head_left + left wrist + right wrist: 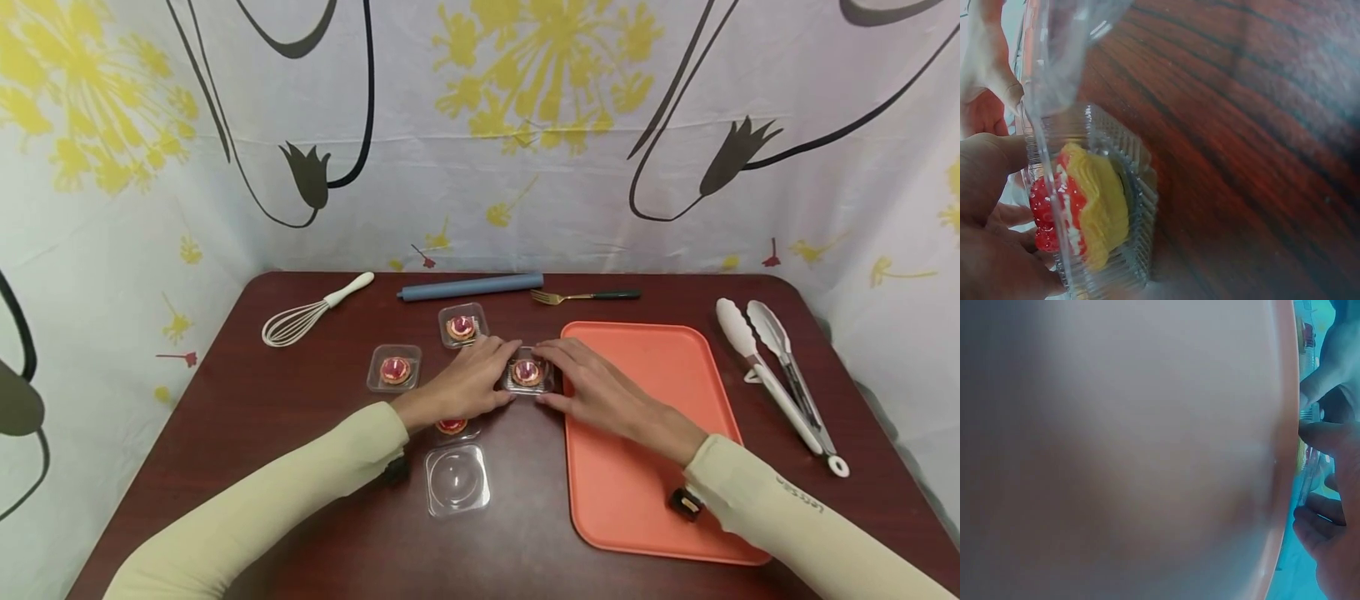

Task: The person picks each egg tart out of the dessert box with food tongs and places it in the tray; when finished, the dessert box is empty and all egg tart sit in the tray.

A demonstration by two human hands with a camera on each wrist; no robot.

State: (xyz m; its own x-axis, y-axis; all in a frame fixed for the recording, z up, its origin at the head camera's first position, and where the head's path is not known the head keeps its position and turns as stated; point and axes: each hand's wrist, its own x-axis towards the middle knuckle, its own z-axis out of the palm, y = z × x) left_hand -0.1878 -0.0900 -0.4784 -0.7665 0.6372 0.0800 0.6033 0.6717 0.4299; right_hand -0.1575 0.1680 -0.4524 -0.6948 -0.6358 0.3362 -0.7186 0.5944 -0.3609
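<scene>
Spanning a clear plastic box (513, 385) from opposite sides, the left hand (467, 379) and right hand (596, 390) hold it directly between them, fingers at its far edge and thumbs at its near edge. Inside sits a red-topped tart (527, 372). The box is probably light, thin-walled and smooth enough to slip; a hard squeeze might flex or crack it. Its ribbed lower walls, visible in the left wrist view, and its corners should give the firmest hold; level carrying would protect the topping. Both forearms reach forward and converge, backs of the hands upward, the right one passing above the orange tray (660, 367) beneath and beside the right hand.
</scene>
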